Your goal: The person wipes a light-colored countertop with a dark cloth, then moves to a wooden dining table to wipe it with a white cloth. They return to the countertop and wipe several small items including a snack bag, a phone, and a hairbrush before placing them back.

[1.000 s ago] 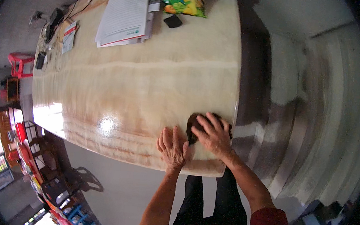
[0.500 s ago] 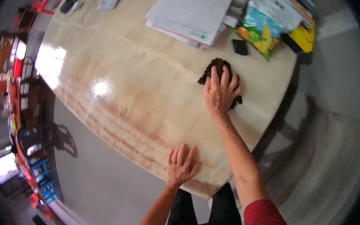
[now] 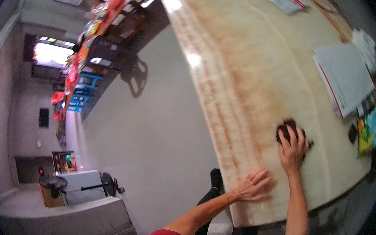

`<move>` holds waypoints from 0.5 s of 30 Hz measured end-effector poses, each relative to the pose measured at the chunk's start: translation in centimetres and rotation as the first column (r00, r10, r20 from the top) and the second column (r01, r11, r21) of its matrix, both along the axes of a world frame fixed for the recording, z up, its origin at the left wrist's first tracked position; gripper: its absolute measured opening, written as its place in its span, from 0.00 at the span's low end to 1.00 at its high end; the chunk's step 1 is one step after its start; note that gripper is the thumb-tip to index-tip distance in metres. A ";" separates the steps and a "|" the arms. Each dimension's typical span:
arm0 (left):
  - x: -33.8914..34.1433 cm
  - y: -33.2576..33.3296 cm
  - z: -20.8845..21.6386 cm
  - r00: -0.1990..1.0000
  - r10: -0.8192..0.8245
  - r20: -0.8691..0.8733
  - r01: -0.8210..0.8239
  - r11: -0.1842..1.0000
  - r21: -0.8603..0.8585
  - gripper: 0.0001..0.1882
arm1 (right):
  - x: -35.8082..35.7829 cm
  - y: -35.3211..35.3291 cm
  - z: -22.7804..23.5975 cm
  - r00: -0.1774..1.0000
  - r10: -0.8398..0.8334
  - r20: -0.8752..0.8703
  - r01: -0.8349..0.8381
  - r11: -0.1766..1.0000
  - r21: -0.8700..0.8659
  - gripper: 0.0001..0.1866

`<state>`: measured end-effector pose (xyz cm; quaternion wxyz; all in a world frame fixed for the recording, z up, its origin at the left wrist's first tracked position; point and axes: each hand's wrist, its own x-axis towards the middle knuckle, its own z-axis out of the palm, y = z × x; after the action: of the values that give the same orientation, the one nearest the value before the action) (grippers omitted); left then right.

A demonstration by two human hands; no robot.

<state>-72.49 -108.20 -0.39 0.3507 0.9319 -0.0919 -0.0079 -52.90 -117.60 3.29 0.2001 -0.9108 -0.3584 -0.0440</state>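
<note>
Under my right hand [image 3: 291,154] is a crumpled dark brown cloth [image 3: 288,123]. The fingers are bent over it and press it onto the glossy, cream-and-brown marbled table [image 3: 285,77]. My left hand [image 3: 253,186] is slightly blurred, over the near left part of the tabletop. Its fingers are stretched out and hold nothing. I cannot tell whether its palm touches the surface.
A stack of papers [image 3: 345,77], a small black piece [image 3: 353,133] and a colourful packet [image 3: 367,133] lie at the right. A silver pouch [image 3: 289,2] is at the far side. A fan [image 3: 52,182] stands at the lower left, beyond grey floor [image 3: 152,114].
The view has turned to the left. My right hand has drawn the cloth away from the papers and black piece, toward the left edge. My left hand stays by the near corner.
</note>
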 end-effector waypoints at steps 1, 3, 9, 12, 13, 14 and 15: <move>0.3 0.6 1.0 0.994 0.093 0.052 -0.091 0.995 -0.034 0.36 | -1.7 -0.7 -0.6 0.998 0.007 -0.056 -0.007 1.000 0.006 0.24; 0.8 1.7 2.9 0.944 0.319 0.082 -0.317 0.948 -0.036 0.33 | -6.0 -1.5 0.4 0.998 -0.005 -0.060 0.001 0.997 -0.072 0.21; -1.6 6.5 4.3 0.729 0.672 -0.133 -0.684 0.724 -0.093 0.27 | -20.4 -1.9 -1.8 0.959 0.276 -0.067 -0.279 0.958 -0.057 0.08; -5.4 11.5 4.5 0.734 0.651 -0.193 -0.672 0.737 -0.070 0.20 | -21.1 3.7 -1.5 0.933 0.358 0.032 -0.359 0.933 0.021 0.04; -6.9 13.0 4.3 0.733 0.632 -0.252 -0.666 0.742 -0.076 0.19 | -20.4 5.6 -1.6 0.923 0.375 0.084 -0.379 0.925 0.042 0.04; -8.0 14.0 4.0 0.736 0.603 -0.308 -0.654 0.751 -0.090 0.17 | -19.4 7.5 -1.3 0.916 0.391 0.092 -0.396 0.917 0.044 0.06; -9.4 15.1 4.0 0.744 0.625 -0.237 -0.659 0.745 -0.105 0.13 | -18.4 9.5 -1.1 0.909 0.411 0.068 -0.414 0.910 0.035 0.07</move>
<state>-81.87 -93.07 3.65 0.4220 0.8652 0.2685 0.0351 -71.28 -108.13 2.17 0.2162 -0.8077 -0.5473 -0.0363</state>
